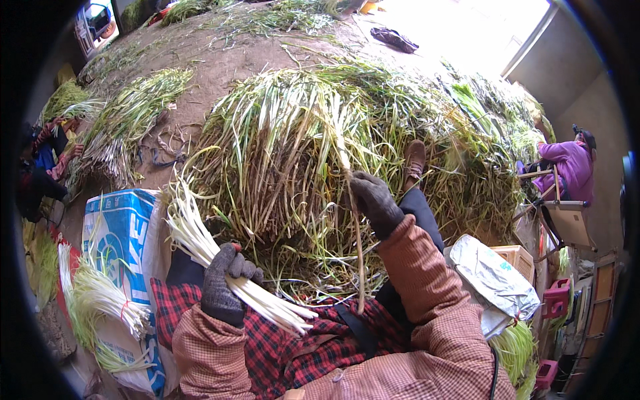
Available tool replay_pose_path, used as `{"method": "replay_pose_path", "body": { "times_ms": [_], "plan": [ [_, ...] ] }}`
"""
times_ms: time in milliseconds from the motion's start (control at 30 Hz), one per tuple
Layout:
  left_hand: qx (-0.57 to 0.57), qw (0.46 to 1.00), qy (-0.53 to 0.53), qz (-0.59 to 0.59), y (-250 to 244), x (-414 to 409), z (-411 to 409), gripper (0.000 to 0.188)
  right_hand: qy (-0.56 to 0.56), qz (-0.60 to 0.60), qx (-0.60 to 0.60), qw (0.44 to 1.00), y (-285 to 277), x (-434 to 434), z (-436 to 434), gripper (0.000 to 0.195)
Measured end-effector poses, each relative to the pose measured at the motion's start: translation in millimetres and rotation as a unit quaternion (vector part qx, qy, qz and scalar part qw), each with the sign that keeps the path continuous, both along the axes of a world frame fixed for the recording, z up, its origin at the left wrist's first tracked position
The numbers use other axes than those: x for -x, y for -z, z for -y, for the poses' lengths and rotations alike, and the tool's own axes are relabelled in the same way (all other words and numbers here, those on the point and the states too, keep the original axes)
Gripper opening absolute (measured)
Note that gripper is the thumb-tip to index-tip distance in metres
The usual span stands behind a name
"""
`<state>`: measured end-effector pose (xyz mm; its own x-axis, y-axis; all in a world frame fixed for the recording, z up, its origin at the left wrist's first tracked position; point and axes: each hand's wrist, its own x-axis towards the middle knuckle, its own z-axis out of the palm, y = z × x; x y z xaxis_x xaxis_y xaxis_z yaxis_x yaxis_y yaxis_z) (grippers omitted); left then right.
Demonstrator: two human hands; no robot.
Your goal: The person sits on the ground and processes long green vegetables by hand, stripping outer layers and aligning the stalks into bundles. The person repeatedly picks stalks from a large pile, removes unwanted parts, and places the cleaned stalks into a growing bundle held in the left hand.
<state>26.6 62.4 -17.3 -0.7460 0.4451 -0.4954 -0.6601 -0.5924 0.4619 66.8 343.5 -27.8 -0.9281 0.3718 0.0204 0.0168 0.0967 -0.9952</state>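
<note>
My left hand [230, 280], in a dark grey knit glove, is closed round a bundle of pale, peeled stalks [270, 302] with thin light-green leaves, held above my checked red and black apron [280, 350]. My right hand [375, 202], gloved alike, grips one long unpeeled stalk [358, 240]; its brown, dry lower end hangs down and its leafy top points away over the heap. In front of me lies a large heap of leafy stalks [280, 150], green above and brown at the near ends. At my left, a tied bundle of pale stalks [115, 305] rests on a blue and white sack [120, 230].
A person in purple [565, 162] sits at the right beside a folding chair [565, 222]. Another person's hand [75, 151] is at the far left, by a smaller pile [125, 125]. A white sack [490, 280] and a plastic crate [515, 260] stand at my right.
</note>
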Motion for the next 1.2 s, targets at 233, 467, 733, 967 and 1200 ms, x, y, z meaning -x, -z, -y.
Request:
{"method": "replay_pose_path", "body": {
  "times_ms": [233,467,733,967,1200],
  "plan": [
    [0.014,0.999,-0.021,0.024,17,2,-7,0.008,-0.061,0.038,-0.069,0.995,-30,-47,22,0.012],
    [0.016,0.999,0.025,0.046,11,0,-16,0.008,-0.119,0.005,-0.022,0.993,-1,-53,47,0.007],
    [0.021,0.993,0.110,0.025,25,3,-16,0.010,-0.192,-0.071,-0.264,0.942,17,-50,69,0.009],
    [0.087,0.987,0.132,0.006,15,-2,-25,0.015,-0.266,-0.099,-0.341,0.896,23,-50,84,0.007],
    [0.087,0.974,0.209,-0.023,107,29,-11,0.026,-0.313,-0.128,-0.322,0.884,22,-54,100,0.009]
  ]
}}
